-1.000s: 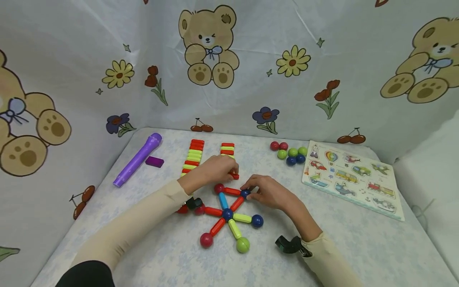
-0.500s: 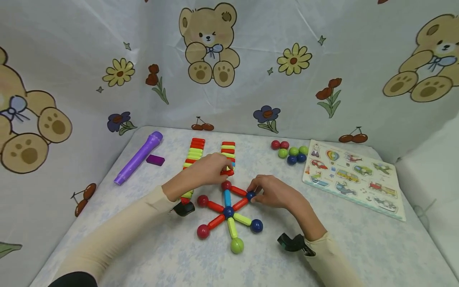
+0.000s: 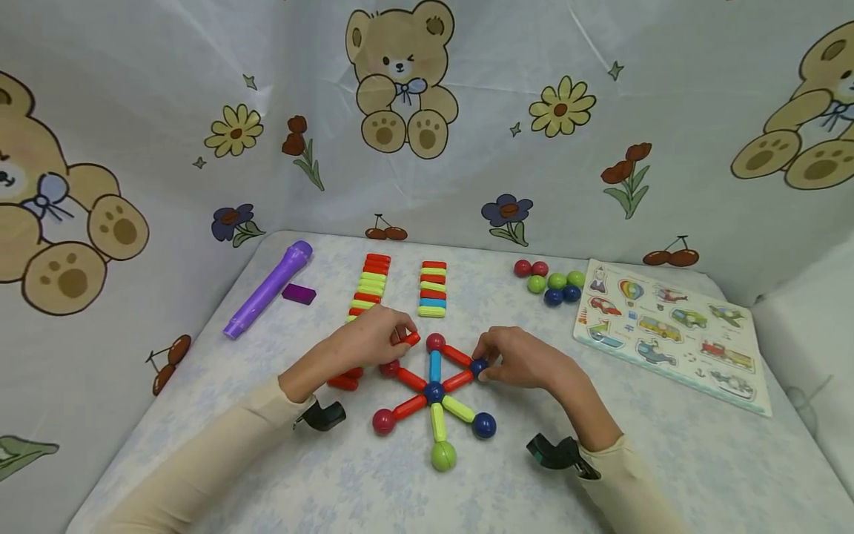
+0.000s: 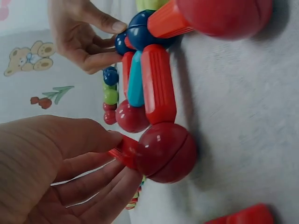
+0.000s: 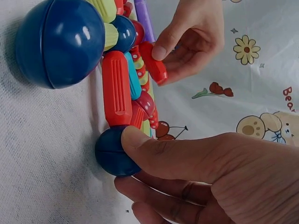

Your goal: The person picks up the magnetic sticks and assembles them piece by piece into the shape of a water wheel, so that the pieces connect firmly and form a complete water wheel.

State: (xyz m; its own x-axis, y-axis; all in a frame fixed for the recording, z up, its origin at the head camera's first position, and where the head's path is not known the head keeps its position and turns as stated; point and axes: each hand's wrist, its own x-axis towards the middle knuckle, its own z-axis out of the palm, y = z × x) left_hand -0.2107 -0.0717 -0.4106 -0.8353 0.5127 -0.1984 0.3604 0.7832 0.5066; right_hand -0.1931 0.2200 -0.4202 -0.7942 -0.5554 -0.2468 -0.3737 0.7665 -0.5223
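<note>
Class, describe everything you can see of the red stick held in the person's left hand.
The red stick is a short, rounded rod of glossy plastic with ribbed sides. The left hand pinches it between thumb and fingers, holding it tilted just above the table. One end meets the red ball at the tip of a star spoke; the other end points toward the next red ball. Part of it is hidden by the fingers.
</note>
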